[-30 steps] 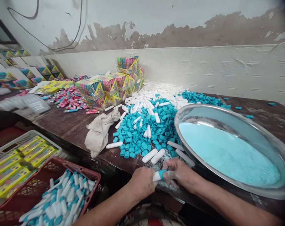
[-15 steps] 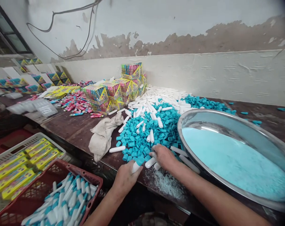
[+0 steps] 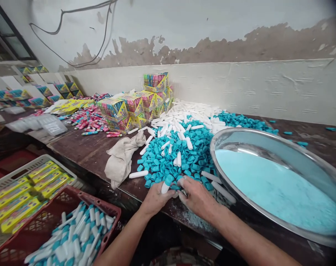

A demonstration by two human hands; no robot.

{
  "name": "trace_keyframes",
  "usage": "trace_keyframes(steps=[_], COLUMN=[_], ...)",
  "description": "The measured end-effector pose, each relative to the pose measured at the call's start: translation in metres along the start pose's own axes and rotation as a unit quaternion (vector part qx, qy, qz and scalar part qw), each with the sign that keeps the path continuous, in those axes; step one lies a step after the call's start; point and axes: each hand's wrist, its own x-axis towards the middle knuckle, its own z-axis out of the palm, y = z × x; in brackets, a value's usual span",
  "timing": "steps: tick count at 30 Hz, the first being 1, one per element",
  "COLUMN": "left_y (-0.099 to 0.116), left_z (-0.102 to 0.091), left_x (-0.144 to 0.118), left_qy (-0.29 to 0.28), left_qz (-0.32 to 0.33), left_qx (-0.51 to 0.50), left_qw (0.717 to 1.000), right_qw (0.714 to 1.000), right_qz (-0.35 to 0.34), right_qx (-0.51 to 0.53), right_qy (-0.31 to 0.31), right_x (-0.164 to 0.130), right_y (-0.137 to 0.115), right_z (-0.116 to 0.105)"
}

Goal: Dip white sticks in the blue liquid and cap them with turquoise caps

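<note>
The left hand point(image 3: 156, 199) has its fingers closed around a white tube with a blue cap point(image 3: 166, 184). The right hand point(image 3: 197, 197) sits just beside it, fingers curled, touching the pile of blue caps point(image 3: 173, 157) on the table point(image 3: 87, 151). A big metal bowl point(image 3: 309, 162) of blue powder is right of the fingers.

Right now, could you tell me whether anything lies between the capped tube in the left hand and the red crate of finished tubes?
Nothing visible does: only the table edge separates the capped tube in the left hand from the red crate.
</note>
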Motion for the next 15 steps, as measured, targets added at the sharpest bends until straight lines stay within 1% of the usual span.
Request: trace_keyframes(steps=[2, 4, 5, 7, 9, 11, 12, 13, 15], left_y=[-0.006, -0.010, -0.012, -0.012, -0.009, -0.003, 0.000, 0.003, 0.007], left_z=[0.005, 0.009, 0.010, 0.012, 0.012, 0.011, 0.010, 0.010, 0.009], left_x=[-0.001, -0.004, -0.005, -0.007, -0.008, -0.009, -0.010, -0.011, -0.014], left_qy=[-0.030, -0.054, -0.065, -0.082, -0.093, -0.089, -0.080, -0.070, -0.066], left_qz=[-0.053, -0.102, -0.114, -0.112, -0.087, -0.044, -0.024, -0.010, 0.003], left_qx=[-0.109, -0.176, -0.190, -0.182, -0.118, -0.005, 0.061, 0.124, 0.226], left_qw=[0.992, 0.978, 0.973, 0.974, 0.985, 0.995, 0.995, 0.990, 0.972], right_qw=[0.999, 0.997, 0.996, 0.995, 0.992, 0.983, 0.973, 0.956, 0.906], right_qz=[-0.006, -0.013, -0.015, -0.007, 0.016, 0.047, 0.070, 0.096, 0.147], right_qx=[0.043, 0.075, 0.083, 0.097, 0.121, 0.177, 0.222, 0.277, 0.394], right_qy=[0.021, 0.033, 0.034, 0.028, 0.017, 0.006, -0.002, -0.015, -0.047], right_x=[-0.011, -0.020, -0.023, -0.028, -0.030, -0.031, -0.030, -0.030, -0.031], right_y=[-0.001, -0.001, -0.001, -0.002, -0.001, 0.003, 0.007, 0.010, 0.016], right_z=[-0.001, 0.000, 0.001, 0.001, 0.000, -0.005, -0.009, -0.013, -0.020])
